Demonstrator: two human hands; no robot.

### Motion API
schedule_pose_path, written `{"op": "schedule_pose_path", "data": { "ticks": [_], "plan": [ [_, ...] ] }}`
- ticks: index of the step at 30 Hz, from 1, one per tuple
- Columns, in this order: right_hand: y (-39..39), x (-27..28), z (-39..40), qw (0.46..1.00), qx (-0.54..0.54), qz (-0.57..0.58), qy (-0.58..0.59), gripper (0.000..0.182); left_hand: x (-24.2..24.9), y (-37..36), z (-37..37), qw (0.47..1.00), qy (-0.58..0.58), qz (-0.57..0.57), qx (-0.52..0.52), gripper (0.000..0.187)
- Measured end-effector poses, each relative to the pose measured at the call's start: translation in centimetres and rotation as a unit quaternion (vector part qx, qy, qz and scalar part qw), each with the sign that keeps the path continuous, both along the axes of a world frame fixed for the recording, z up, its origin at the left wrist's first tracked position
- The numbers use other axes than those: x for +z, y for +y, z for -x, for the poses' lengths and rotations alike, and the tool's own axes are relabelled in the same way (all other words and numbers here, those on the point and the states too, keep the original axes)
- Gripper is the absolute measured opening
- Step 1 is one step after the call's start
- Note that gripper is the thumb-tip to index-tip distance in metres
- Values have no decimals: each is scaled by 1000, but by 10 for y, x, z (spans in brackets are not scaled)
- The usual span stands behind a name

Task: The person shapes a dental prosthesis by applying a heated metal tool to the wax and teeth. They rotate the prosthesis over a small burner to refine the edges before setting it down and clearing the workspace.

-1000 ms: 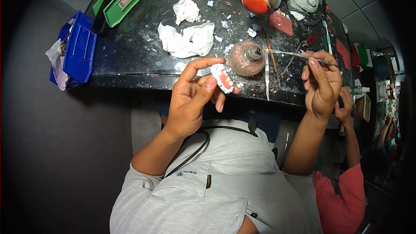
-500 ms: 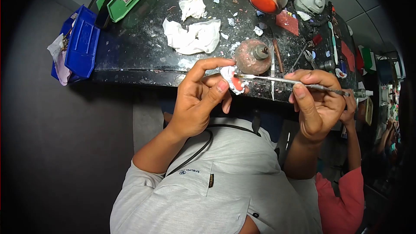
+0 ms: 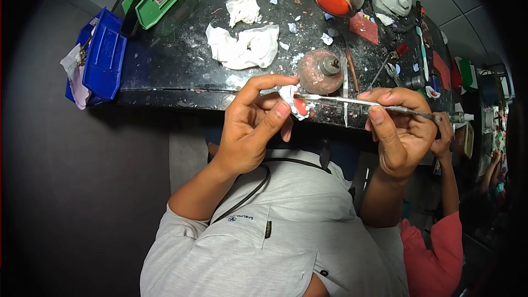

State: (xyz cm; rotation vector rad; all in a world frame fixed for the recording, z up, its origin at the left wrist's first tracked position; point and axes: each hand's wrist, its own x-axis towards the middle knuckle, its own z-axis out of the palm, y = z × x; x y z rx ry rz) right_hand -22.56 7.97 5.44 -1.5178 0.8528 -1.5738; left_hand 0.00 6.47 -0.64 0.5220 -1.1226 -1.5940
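Blue bin (image 3: 104,58): smooth plastic, papers stuffed in its L side.
Green bin (image 3: 165,1): plastic, red-&-white label, txt too small to read.
White tissue (image 3: 245,47): crumpled, on black, dust-specked desk (image 3: 165,66).
L hand (image 3: 242,124): mine, pinching white piece btwn thumb & fingers.
White piece (image 3: 288,94): lumpy, plaster-like, smooth red patch; in my L fingers, L of R hand.
Round jar (image 3: 319,74): pink-smeared, metal neck, just behind.
Metal tool (image 3: 352,100): slim, tip at red patch.
R hand (image 3: 399,132): mine, pinching tool's shaft.
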Motion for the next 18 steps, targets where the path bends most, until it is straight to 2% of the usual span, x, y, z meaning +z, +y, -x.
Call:
{"op": "schedule_pose_path", "data": {
  "ticks": [18],
  "plan": [
    [1,-1,3,1000,-1,-5,6,22,1,1,1,1000,4,-8,7,34]
  ]
}}
